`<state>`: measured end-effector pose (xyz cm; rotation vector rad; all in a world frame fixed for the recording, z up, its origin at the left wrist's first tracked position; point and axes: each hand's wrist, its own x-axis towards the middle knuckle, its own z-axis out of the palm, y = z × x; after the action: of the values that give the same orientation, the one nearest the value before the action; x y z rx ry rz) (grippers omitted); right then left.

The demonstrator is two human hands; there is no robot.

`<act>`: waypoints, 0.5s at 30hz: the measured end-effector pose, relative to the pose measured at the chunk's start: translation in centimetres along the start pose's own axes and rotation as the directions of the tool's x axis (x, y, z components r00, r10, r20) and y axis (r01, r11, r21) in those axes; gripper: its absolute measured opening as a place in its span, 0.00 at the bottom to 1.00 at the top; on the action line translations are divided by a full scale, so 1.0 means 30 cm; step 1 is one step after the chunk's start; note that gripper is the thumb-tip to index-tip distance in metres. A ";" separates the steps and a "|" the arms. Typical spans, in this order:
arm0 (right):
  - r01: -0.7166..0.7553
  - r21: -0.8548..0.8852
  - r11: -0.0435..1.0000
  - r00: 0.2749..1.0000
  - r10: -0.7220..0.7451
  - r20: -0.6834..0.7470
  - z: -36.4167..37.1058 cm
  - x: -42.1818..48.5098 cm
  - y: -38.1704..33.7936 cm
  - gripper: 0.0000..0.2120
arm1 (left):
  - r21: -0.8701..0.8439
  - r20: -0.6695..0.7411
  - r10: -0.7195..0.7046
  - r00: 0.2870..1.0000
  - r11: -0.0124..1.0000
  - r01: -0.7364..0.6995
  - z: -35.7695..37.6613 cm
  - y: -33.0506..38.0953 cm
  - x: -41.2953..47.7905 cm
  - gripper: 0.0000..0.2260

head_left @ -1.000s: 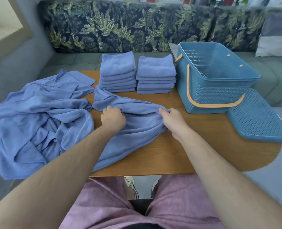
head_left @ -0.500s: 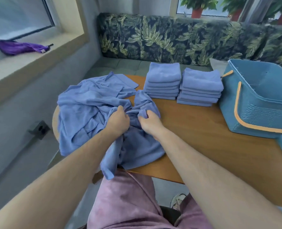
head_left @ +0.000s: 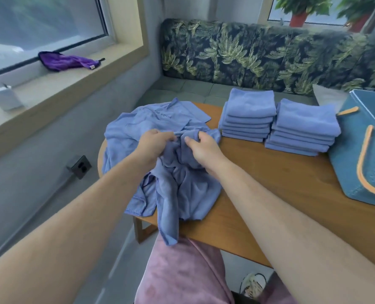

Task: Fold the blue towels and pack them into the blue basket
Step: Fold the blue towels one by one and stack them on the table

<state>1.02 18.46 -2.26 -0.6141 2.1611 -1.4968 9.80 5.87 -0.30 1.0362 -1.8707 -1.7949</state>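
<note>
A crumpled blue towel (head_left: 182, 183) is gripped by both hands near the middle of the view. The left hand (head_left: 153, 145) is closed over a bunched fold at its upper edge, fingers curled into the cloth. The right hand (head_left: 202, 148) is just beside it at 3 o'clock, its fingers pinched on the same gathered edge, thumb on top. The lower part of the towel is draped over the near edge of the wooden table (head_left: 281, 198) and hangs toward 6 o'clock, above the pink shorts (head_left: 182, 275).

A heap of unfolded towels (head_left: 138, 126) is spread on the table at 11 o'clock from the hands, partly under the held towel; where one cloth ends and the next begins cannot be told for certain. Two stacks of folded towels are set side by side at 2 o'clock: the left stack (head_left: 248, 115) and the right stack (head_left: 303, 128), touching or nearly so.

The blue basket (head_left: 357, 163) is stood on the table at 3 o'clock, cut off by the frame's edge, with an orange handle (head_left: 362, 163) folded down against its side. A leaf-patterned bench back (head_left: 270, 55) is seen at 12 o'clock. A purple cloth (head_left: 66, 61) is laid on the window sill (head_left: 50, 88) at 10 o'clock.
</note>
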 end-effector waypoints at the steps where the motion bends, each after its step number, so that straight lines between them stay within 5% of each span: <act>1: -0.001 0.025 1.000 1.000 0.002 -0.029 -0.050 -0.013 -0.002 0.13 | -0.137 0.073 -0.060 0.996 0.988 0.069 0.031 0.026 -0.012 0.08; 4: 0.010 0.145 0.989 0.995 0.005 -0.101 -0.224 -0.058 -0.034 0.08 | -0.331 0.281 -0.114 0.953 0.920 0.208 0.139 0.107 -0.056 0.11; 8: 0.007 0.332 0.943 0.978 0.062 -0.197 -0.461 -0.124 -0.083 0.10 | -0.301 0.479 -0.135 0.868 0.903 0.306 0.278 0.216 -0.142 0.07; 12: 0.047 0.189 0.981 0.976 -0.004 -0.219 -0.652 -0.207 -0.125 0.10 | -0.197 0.623 -0.078 0.778 0.947 0.253 0.396 0.307 -0.239 0.15; 15: 0.117 0.165 0.979 0.959 -0.068 -0.277 -0.768 -0.256 -0.129 0.10 | -0.279 0.593 0.022 0.805 0.943 0.180 0.463 0.356 -0.289 0.11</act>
<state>-5.79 38.94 9.52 -0.4779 2.1832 -1.8988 3.20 21.07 10.09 0.4597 -1.7454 -2.5927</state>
